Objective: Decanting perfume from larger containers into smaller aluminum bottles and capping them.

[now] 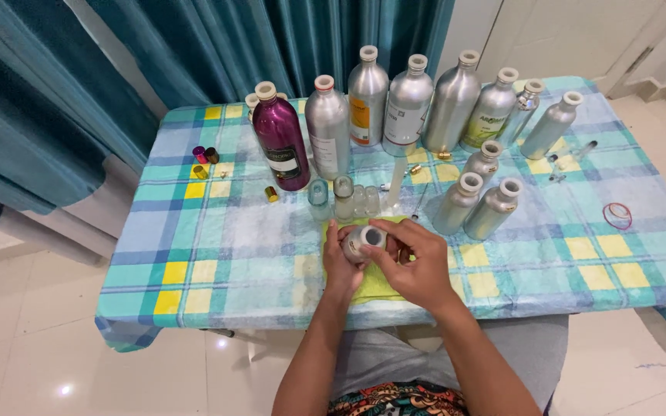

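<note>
Nearest the camera, the left hand (342, 258) and right hand (414, 266) meet over the near middle of the table, both closed around a small silver bottle (362, 240). The left fingers wrap its body from beneath; the right fingers curl over its top end, where a pale round mouth or cap faces up. The bottle is tilted and held just above a yellow-green cloth (375, 285). Just beyond stand a few small clear glass vials (344, 199), then two short silver bottles (483, 204), and at the back a row of tall aluminium bottles (410, 104) beside a purple bottle (280, 139). A checked blue, teal and yellow tablecloth (217, 246) covers the table; a red rubber band (617, 216) lies at the right. Teal curtains (79, 85) hang behind, over a white tiled floor. Whether the cap is on or off is hidden by the fingers.
</note>
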